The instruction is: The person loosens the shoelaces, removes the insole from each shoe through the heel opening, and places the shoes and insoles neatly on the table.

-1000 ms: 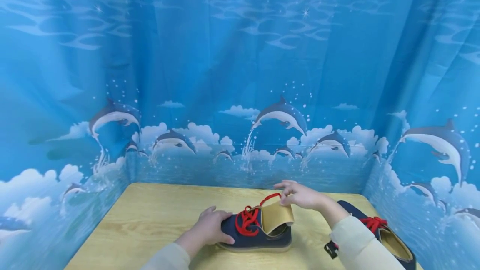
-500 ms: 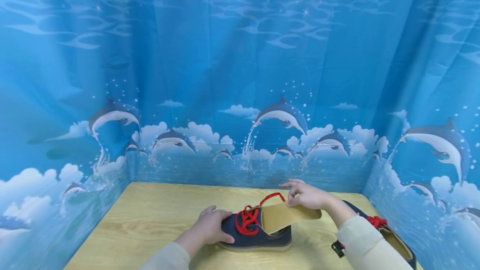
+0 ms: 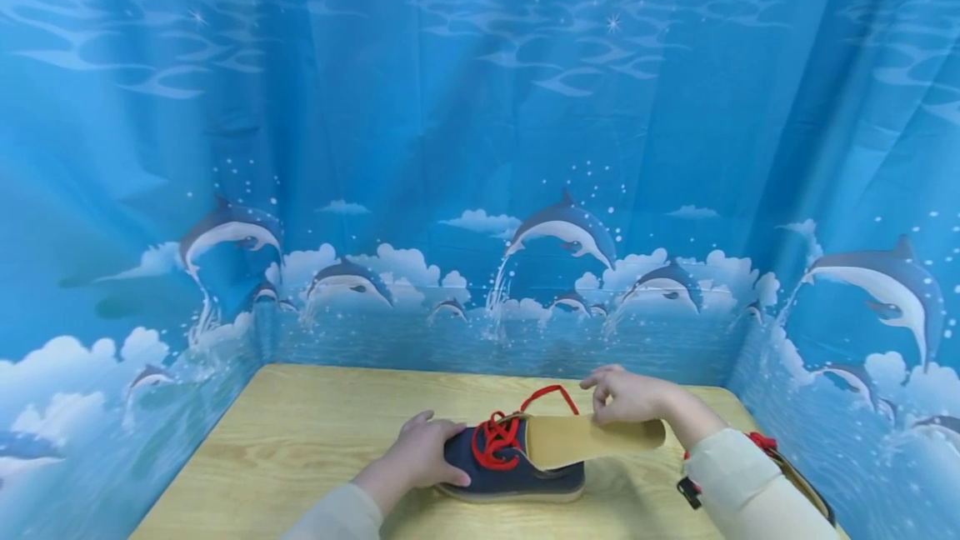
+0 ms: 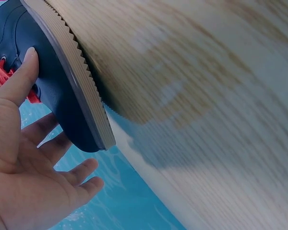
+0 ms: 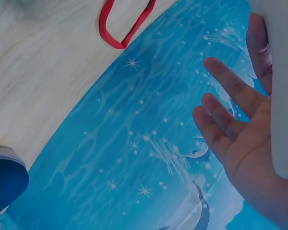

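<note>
A navy shoe with red laces lies sideways on the table, its toe to the left. My left hand grips the toe; in the left wrist view the thumb presses one side and some fingers go behind it. With thumb and finger, my right hand pinches the tan insole, which sticks out of the shoe opening to the right. Its front part is hidden inside the shoe. In the right wrist view, the insole's pale underside covers part of that hand, and the other fingers are spread.
A second navy shoe with red laces stands at the table's right side, mostly behind my right sleeve. A black clip-like piece shows beside that sleeve. Behind the wooden table hangs a blue dolphin-print curtain.
My right hand has moved right, drawing the insole farther out of the shoe; its heel end now extends past the shoe's heel. My left hand has kept its hold on the toe.
</note>
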